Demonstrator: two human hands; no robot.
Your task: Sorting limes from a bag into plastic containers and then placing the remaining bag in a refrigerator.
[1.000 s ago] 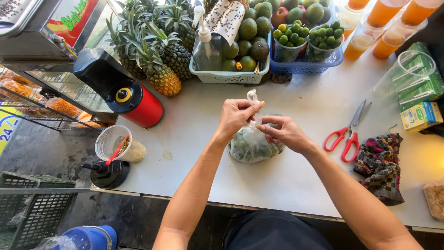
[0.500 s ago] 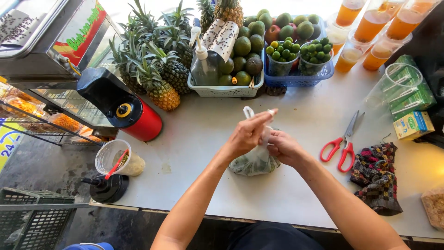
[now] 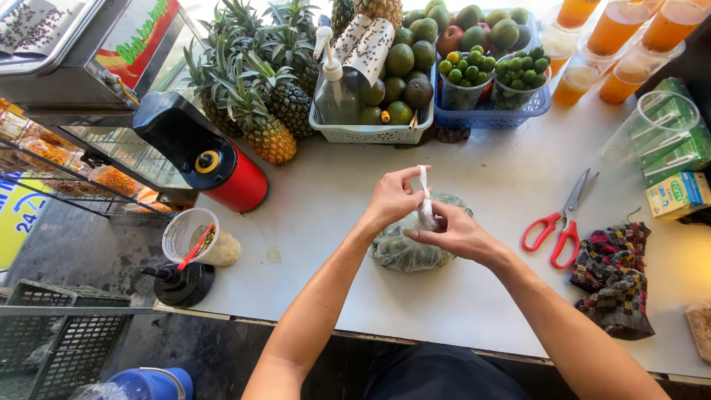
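Head view: left hand (image 3: 391, 198) and right hand (image 3: 452, 233) pinch an upright bag (image 3: 407, 248) neck mid-tabletop (image 3: 481, 296), scissors (image 3: 559, 222) right.

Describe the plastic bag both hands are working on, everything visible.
The clear plastic bag looks thin and crinkled, with dark green contents bulging through it. Its body lies on the white counter, while its neck is gathered into a twisted white strip standing upward. The left hand pinches the top of that strip; the right hand grips the neck lower down. What exactly is inside cannot be made out.
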